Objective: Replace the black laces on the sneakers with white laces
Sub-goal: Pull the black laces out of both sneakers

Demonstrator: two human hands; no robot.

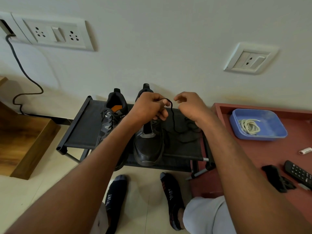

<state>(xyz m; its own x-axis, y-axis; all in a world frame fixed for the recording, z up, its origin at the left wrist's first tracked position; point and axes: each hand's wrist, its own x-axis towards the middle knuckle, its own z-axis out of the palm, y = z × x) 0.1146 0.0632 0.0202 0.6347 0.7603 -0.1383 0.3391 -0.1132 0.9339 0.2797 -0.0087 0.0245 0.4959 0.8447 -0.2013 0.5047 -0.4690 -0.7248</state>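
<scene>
Black lace (172, 115) — pinched in left hand (148, 107) fingers — right hand (190, 105) fingers loosely curled, empty.

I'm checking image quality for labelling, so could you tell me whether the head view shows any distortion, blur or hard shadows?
Head view: wide-angle bending tilts the wall sockets near the edges; light is soft and even, shadows faint; the left hand pinching the black lace looks sharp, the right hand likewise; dark shoe detail is murky.
</scene>
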